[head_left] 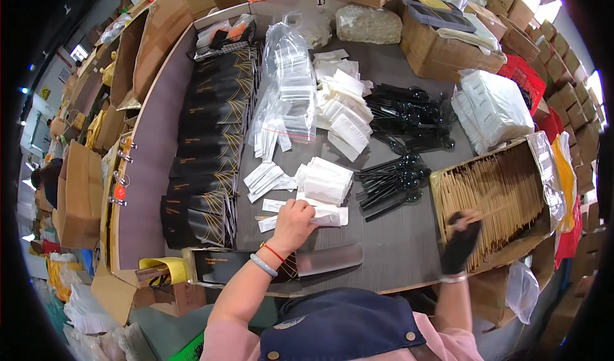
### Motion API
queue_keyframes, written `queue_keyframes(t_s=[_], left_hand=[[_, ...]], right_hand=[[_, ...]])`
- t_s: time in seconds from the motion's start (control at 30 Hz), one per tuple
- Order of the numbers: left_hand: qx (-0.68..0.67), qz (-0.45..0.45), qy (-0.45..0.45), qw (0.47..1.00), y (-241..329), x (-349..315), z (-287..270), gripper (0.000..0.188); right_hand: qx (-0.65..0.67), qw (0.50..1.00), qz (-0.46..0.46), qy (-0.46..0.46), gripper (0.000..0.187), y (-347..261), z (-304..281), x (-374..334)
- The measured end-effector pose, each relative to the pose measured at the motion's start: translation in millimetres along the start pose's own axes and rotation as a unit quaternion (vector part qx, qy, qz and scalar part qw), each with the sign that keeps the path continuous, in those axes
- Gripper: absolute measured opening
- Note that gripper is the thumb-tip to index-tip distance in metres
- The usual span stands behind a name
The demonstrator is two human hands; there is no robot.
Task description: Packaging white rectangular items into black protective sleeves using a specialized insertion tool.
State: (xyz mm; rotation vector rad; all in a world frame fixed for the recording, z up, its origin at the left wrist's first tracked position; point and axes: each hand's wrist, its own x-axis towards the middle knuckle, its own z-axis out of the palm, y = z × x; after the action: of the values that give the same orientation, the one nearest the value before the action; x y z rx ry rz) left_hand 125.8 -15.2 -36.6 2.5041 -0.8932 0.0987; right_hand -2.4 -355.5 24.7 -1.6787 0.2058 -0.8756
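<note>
My left hand (294, 222) is closed over the small white paper packets at the table's near middle, its fingers on a white packet (330, 217). A pile of white packets (325, 180) lies just beyond it, with narrower white sachets (265, 179) to the left. My right hand (462, 243), in a black fingerless glove, is over a carton of wooden chopsticks (505, 195). Motion blurs it, but its fingers look pinched on chopsticks that point to the right. Below my left forearm lies a black printed pouch (224, 266), beside a translucent plastic sleeve (329, 259).
Black plastic spoons (400, 179) lie in bunches at the middle right. Black printed pouches (208, 127) overlap in a row along the left. A clear bag of sachets (288, 79) and a white wrapped stack (492, 108) lie farther back. Cardboard boxes (448, 47) edge the table.
</note>
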Motion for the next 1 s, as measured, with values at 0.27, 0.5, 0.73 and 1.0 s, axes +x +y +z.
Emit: queue_keyframes(t_s=[0.27, 0.5, 0.73, 1.0], left_hand=[[-0.009, 0.014, -0.013, 1.000, 10, -2, -16, 0.025], [-0.183, -0.062, -0.178, 0.965, 45, -33, -40, 0.028], [0.024, 0.038, -0.095, 0.994, 74, -76, -46, 0.039], [0.136, 0.029, -0.152, 0.979, 78, -105, -44, 0.044]], right_hand=[[-0.201, 0.963, 0.065, -0.167, 0.016, 68, 42, -46], [-0.342, 0.890, -0.074, -0.293, 0.021, 86, 45, 4], [-0.407, 0.837, -0.076, -0.357, 0.016, 44, 46, 7], [-0.197, 0.842, -0.086, -0.495, 0.029, 16, 108, -86]])
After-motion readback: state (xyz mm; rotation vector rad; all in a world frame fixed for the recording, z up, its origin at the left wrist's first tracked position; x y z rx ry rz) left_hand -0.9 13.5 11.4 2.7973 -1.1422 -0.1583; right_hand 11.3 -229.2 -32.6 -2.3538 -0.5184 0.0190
